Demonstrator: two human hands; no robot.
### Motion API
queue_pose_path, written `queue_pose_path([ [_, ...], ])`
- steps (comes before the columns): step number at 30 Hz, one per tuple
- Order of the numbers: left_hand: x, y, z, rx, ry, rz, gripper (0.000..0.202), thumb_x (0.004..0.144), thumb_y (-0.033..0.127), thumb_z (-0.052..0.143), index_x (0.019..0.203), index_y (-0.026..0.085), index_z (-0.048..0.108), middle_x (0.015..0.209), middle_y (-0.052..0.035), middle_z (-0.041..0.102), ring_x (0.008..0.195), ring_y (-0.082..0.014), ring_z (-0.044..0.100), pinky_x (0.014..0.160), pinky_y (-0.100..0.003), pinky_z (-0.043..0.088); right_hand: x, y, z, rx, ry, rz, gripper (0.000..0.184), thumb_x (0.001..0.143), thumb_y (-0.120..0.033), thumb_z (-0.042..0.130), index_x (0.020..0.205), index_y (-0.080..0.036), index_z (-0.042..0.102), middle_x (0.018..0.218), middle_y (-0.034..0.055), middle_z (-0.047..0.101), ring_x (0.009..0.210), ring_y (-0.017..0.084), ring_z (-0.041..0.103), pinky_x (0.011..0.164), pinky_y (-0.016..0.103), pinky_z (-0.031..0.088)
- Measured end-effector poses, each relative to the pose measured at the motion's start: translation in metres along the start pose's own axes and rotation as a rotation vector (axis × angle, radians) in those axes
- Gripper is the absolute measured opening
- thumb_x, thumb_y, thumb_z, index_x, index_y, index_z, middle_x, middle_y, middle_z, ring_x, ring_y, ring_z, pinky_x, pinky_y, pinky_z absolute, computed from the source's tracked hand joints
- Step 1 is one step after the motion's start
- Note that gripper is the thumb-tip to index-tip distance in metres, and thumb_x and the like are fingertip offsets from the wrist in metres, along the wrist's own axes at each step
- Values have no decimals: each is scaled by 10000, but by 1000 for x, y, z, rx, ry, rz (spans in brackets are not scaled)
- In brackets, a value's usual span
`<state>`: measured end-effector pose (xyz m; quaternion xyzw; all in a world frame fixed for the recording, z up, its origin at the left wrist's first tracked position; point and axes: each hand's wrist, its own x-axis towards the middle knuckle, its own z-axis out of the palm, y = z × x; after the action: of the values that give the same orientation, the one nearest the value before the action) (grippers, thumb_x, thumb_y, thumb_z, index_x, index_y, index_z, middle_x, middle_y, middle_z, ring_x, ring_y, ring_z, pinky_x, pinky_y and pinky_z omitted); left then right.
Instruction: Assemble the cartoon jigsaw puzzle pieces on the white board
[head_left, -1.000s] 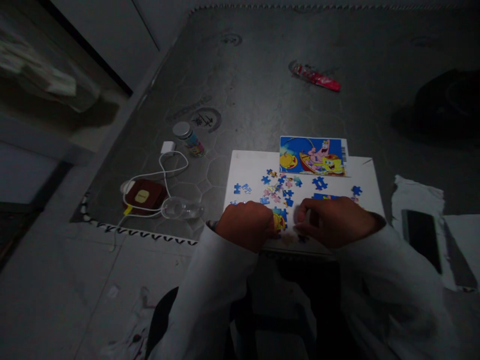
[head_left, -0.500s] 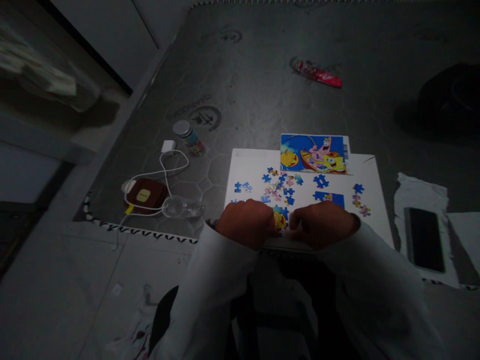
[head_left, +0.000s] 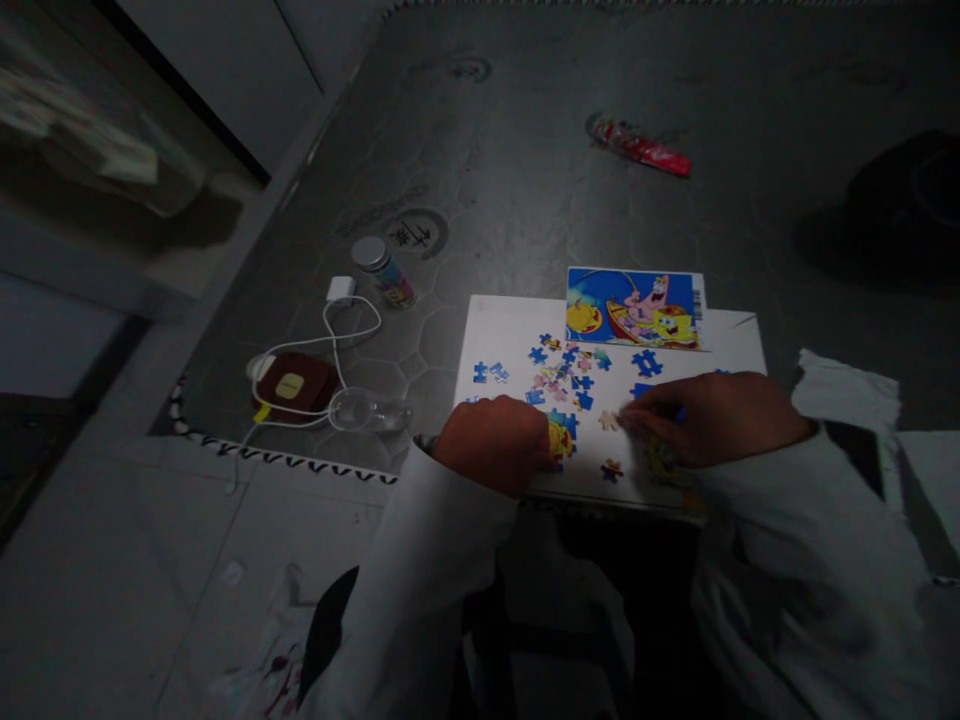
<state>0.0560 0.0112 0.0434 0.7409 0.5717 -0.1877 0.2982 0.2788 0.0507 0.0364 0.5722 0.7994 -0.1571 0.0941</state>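
Can't tell whether right hand (head_left: 716, 418) grips the tan piece (head_left: 607, 421) at its fingertips or left hand (head_left: 495, 442) clamps the joined section (head_left: 562, 434), both near board's (head_left: 514, 325) near edge; a dragging right sleeve (head_left: 795, 545) could scatter loose pieces (head_left: 612, 469).

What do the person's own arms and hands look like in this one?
Long, loose sleeves, whitish or pale grey in the dim light, reach to the wrists, creased on the right. The left hand and right hand wear no gloves.
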Motion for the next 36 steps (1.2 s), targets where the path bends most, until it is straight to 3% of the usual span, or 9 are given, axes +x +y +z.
queue_pose_path([
  [3,-1,1,0,16,28,5,305,928,473,623,1011,217,766,1107,-117,769,1014,-347,723,804,-447,565,5,-14,3,-54,61,137,202,873,-425,662,902,-286,805,803,60,759,740,272,686,661,388,454],
  [8,0,-2,2,30,26,15,301,923,461,615,1029,220,762,1099,-122,772,990,-348,731,775,-438,569,16,-45,5,9,21,163,255,867,-426,707,1052,-263,774,880,42,779,856,266,703,666,351,433],
  [13,-1,-1,0,31,30,10,293,927,458,610,1038,237,768,1101,-107,773,999,-346,730,776,-433,567,21,-46,10,-27,-53,195,227,852,-469,704,967,-294,792,873,20,787,854,251,706,642,335,419],
  [16,-1,1,-2,42,19,-1,325,935,477,602,1056,224,766,1109,-118,770,1004,-338,727,785,-421,563,19,-46,10,-29,-54,197,243,845,-453,721,1017,-292,782,869,13,789,844,241,706,635,327,408],
  [20,-1,2,-1,51,23,11,335,955,470,568,1045,210,760,1088,-127,770,990,-333,730,773,-413,561,17,-49,7,-33,-78,127,237,847,-353,735,1071,-283,767,825,5,779,813,230,699,636,325,395],
  [25,0,2,1,36,41,20,322,955,461,574,1044,208,752,1104,-117,766,996,-342,726,769,-429,564,15,-44,6,0,-29,107,87,791,-328,772,864,-285,754,770,-12,759,720,204,675,594,310,379],
  [28,0,1,1,27,41,29,320,954,468,576,1035,213,751,1107,-110,764,998,-333,723,779,-428,562,13,-34,5,53,-20,74,93,794,-371,757,774,-283,734,718,-29,747,652,182,660,578,302,384],
  [32,-1,2,-1,24,25,28,321,954,464,580,1043,206,749,1097,-116,764,996,-332,722,784,-426,561,10,-26,2,96,-83,-37,146,822,-418,693,873,-317,786,713,-33,761,643,186,672,556,292,388],
  [36,-2,2,-1,18,30,36,324,960,446,569,1056,196,750,1099,-133,763,998,-335,723,771,-419,562,5,-28,0,79,-184,-146,231,890,-326,571,928,-328,799,777,-34,791,694,183,704,585,283,412],
])
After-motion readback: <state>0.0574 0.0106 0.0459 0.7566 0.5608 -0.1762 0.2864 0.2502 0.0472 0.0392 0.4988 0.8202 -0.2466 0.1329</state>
